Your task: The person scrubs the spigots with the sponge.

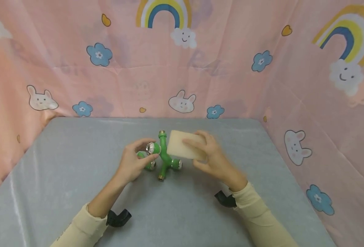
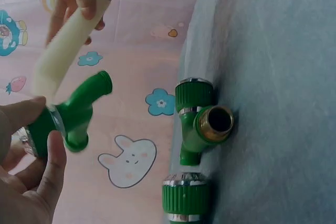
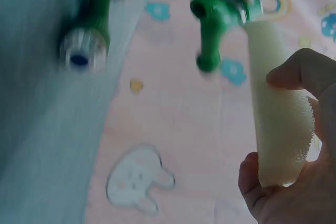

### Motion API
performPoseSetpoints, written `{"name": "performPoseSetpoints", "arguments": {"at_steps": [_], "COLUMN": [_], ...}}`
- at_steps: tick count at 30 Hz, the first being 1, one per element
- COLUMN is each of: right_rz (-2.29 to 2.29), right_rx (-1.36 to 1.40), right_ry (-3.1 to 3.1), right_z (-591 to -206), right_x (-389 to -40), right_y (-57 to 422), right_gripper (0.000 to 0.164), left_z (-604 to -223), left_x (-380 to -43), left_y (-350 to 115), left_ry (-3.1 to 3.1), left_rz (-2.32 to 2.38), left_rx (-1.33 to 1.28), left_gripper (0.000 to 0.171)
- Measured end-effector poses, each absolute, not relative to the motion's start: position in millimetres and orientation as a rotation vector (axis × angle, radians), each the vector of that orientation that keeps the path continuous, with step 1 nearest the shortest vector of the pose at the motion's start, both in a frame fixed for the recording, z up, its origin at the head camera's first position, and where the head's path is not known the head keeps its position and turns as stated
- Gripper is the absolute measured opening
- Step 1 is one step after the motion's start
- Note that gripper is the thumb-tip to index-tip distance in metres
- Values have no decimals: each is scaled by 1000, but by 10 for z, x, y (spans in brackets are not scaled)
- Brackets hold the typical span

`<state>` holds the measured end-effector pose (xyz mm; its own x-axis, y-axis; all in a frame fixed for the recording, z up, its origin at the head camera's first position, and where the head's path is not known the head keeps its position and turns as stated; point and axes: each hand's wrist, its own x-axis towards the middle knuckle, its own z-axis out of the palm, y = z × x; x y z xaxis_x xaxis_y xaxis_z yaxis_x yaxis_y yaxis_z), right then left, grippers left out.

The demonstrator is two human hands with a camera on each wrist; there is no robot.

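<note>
My left hand (image 1: 132,159) pinches the ribbed, chrome-trimmed end of a green branched pipe fitting (image 2: 79,111) between thumb and fingers, above the table. Its two other branches point away from the hand. In my right hand (image 1: 214,157) is a cream rectangular sponge (image 1: 180,144), gripped by its far end between thumb and fingers. One end of the sponge comes right up to the held fitting in both wrist views. Below, on the table, lie another green fitting (image 2: 188,140) with a brass threaded end and a further ribbed green piece (image 2: 184,198), partly cut off.
A grey cloth covers the table (image 1: 182,212). Pink patterned curtains (image 1: 219,82) hang along the back and sides. Black curved pieces (image 1: 119,218) stick out at both sleeve cuffs.
</note>
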<state>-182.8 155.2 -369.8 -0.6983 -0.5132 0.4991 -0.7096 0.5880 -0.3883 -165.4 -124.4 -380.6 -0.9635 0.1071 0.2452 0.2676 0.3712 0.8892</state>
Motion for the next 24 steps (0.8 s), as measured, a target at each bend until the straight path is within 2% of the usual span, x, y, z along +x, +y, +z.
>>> {"name": "performPoseSetpoints", "arguments": {"at_steps": [4,12,24], "right_rz": [890,898,939], "right_rx": [1070,961,1043], "right_ry": [-2512,-2620,-2615], "right_z": [-3718,-3739,-3740], "right_x": [-1794,-1871,-1808], "right_y": [1475,1619,1540], "right_gripper": [65,62,63], "left_z": [-3816,-3825,-3871], "left_x": [-1663,-1672,-1649], "left_y": [-1240,-1272,-1189], "left_ry": [-2415,-2385,-2477], "left_rz": [-1820,-2019,-1927], "left_rx": [-460,-517,-696], "left_gripper": [44,53,38]}}
